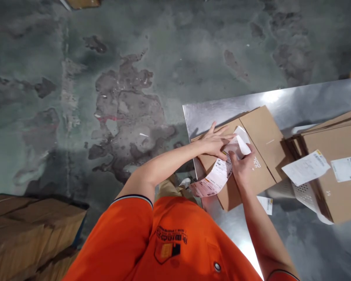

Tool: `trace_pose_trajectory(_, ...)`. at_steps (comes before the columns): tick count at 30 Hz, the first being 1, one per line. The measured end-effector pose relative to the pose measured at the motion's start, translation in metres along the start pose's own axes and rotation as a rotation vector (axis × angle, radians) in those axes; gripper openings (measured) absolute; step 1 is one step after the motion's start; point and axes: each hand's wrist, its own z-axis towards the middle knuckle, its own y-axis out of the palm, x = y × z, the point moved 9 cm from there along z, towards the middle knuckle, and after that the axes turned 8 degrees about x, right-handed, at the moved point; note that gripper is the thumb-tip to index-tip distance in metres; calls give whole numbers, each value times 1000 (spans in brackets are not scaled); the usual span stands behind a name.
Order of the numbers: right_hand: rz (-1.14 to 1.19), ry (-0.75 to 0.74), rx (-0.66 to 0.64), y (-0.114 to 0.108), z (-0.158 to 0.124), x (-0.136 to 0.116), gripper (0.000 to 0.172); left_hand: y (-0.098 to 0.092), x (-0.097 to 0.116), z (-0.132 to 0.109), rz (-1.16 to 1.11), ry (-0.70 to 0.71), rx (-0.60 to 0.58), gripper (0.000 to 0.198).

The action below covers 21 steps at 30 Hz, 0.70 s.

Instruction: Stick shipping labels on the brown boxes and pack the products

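My left hand [215, 143] lies over a flattened cardboard box [260, 142], its fingers spread and their tips reaching onto a paper label strip [220, 171]. Between the thumb and fingers of my right hand [243, 166] is the upper part of that strip, where a white piece curls up. The strip's printed lower end hangs over the cardboard's near left edge toward my orange shirt. Several flat boxes seem stacked under the top one, which bears white print near my right hand.
A metal table [228, 113] carries the cardboard. To the right, more flat boxes [336, 136] stand in a white perforated basket [305, 193], with a loose label [305, 168] on top. Another label [265, 205] lies on the table. Cardboard bundles [26, 234] stand on the floor at lower left.
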Motion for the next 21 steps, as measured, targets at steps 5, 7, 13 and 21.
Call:
trace_pose_trajectory(5,-15,-1,-5,2,0,0,63,0,0,-1,26,1,-20,67)
trace_pose_trajectory(7,-41,-3,4,1,0,0,64,0,1,-1,43,4,-33,70)
trace_pose_trajectory(13,-48,0,1,2,-1,0,64,-1,3,-2,65,5,-49,74)
trace_pose_trajectory(21,-249,-7,5,2,-5,-10,69,-7,7,-2,64,0,-48,77)
